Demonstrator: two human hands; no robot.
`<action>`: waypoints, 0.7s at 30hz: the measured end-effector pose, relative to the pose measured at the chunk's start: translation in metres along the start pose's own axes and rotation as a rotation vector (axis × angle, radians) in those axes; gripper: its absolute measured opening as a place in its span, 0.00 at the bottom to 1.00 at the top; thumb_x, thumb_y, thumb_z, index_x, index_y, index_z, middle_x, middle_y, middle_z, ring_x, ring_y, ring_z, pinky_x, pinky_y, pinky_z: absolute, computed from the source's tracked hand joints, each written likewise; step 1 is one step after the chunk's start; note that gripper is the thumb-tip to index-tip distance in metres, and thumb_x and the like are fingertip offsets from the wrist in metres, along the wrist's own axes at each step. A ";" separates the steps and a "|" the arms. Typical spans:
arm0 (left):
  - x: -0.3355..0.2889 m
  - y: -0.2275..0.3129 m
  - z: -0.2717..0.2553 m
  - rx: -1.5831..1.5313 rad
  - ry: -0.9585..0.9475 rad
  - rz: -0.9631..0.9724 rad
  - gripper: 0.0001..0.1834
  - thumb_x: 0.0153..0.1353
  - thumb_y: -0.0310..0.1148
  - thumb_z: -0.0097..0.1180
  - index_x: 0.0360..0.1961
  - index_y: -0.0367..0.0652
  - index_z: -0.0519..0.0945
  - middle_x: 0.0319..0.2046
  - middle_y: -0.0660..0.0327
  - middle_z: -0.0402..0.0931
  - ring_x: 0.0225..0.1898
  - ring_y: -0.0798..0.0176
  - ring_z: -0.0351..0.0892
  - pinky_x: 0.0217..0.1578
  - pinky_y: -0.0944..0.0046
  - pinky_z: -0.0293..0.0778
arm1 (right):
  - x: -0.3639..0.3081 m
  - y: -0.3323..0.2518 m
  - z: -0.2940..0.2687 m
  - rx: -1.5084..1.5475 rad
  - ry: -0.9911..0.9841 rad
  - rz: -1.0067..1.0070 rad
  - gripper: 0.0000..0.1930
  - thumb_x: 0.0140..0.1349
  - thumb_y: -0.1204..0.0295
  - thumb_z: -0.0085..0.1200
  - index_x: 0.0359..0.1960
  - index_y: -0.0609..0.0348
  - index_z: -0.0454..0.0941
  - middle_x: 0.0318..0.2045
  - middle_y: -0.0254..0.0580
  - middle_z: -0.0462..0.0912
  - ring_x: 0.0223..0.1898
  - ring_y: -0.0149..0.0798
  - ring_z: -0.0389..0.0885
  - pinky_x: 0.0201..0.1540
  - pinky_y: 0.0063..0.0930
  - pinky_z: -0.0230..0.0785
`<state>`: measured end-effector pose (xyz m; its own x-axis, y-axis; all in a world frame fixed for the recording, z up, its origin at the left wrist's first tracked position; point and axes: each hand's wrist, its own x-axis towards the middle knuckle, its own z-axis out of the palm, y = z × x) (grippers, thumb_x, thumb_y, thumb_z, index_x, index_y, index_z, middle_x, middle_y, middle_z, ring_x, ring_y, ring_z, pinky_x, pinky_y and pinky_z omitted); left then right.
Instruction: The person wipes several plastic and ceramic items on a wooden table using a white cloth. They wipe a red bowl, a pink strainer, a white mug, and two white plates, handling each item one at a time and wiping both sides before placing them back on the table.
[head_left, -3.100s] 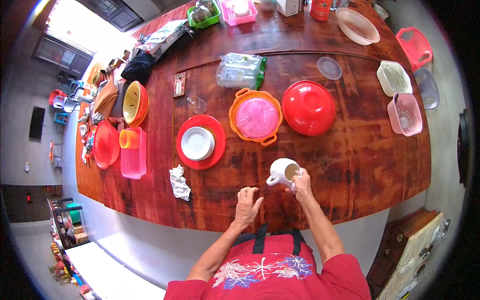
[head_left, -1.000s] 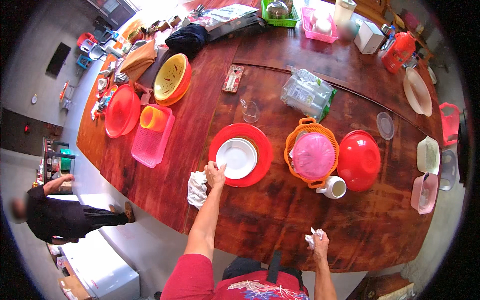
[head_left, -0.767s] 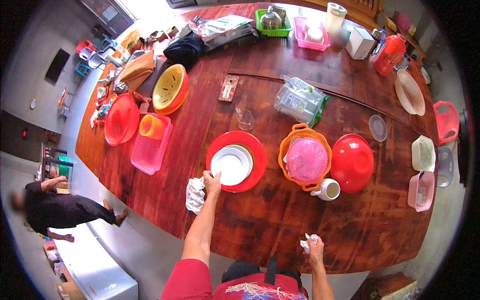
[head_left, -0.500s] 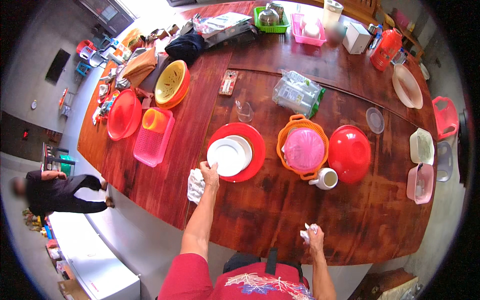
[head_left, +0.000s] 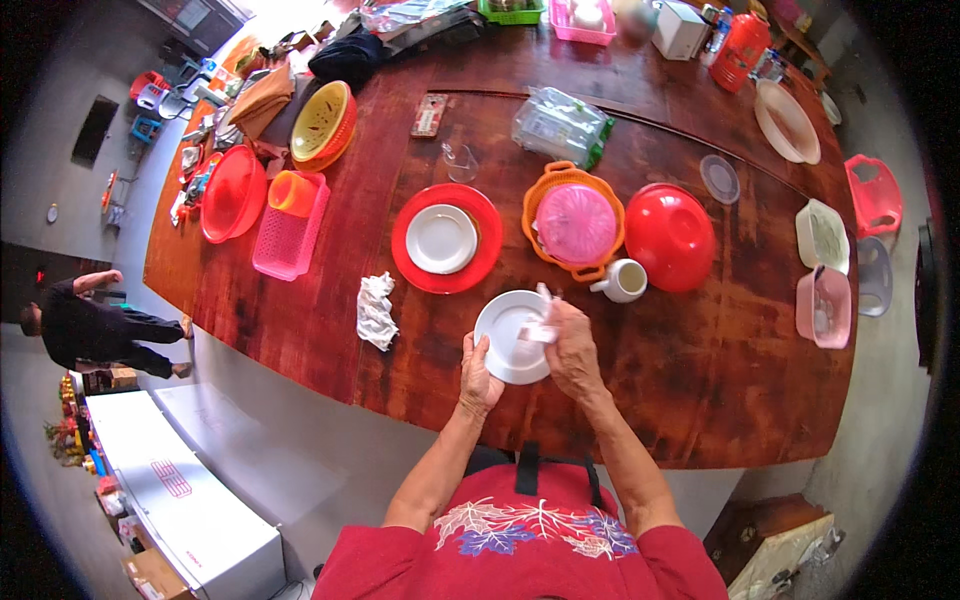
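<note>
Near the table's front edge, my left hand [head_left: 480, 377] grips the left rim of a white plate [head_left: 500, 330], its thumb on top. My right hand [head_left: 574, 350] is closed around a crumpled white tissue [head_left: 541, 325], which lies against the right part of the plate's face. Beyond them, another white plate [head_left: 441, 240] rests on a round red plate [head_left: 404, 268]. A crumpled white cloth or paper [head_left: 376, 311] lies to the left of my hands. To the right stand a white mug [head_left: 625, 281] and an orange basket [head_left: 533, 215] with a pink lid-like piece [head_left: 576, 222] in it.
An upturned red bowl [head_left: 670, 235] sits right of the basket. At left are a pink basket [head_left: 285, 240], a red basin [head_left: 232, 195] and a yellow colander [head_left: 322, 120]. A clear glass [head_left: 460, 163] and clear plastic packaging [head_left: 560, 125] lie farther back. A person [head_left: 95, 325] stands beyond the table's left.
My left hand has lifted one white plate off the red plate and brought it toward me. My right hand has moved up with the tissue onto its face. The view has shifted.
</note>
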<state>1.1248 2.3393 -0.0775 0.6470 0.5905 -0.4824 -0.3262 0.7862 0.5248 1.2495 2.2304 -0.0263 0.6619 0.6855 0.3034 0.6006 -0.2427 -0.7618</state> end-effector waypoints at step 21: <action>-0.061 0.016 0.051 0.052 -0.307 -0.080 0.26 0.65 0.41 0.44 0.62 0.44 0.59 0.60 0.59 0.62 0.59 0.58 0.63 0.60 0.52 0.59 | -0.016 -0.044 0.004 -0.569 0.020 -0.168 0.25 0.55 0.67 0.44 0.56 0.63 0.66 0.59 0.47 0.65 0.63 0.46 0.59 0.62 0.42 0.50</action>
<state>1.1150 2.3068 -0.0038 0.8494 0.4387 -0.2933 -0.2358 0.8128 0.5327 1.2104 2.2330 0.0002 0.5419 0.7345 0.4084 0.8403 -0.4659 -0.2771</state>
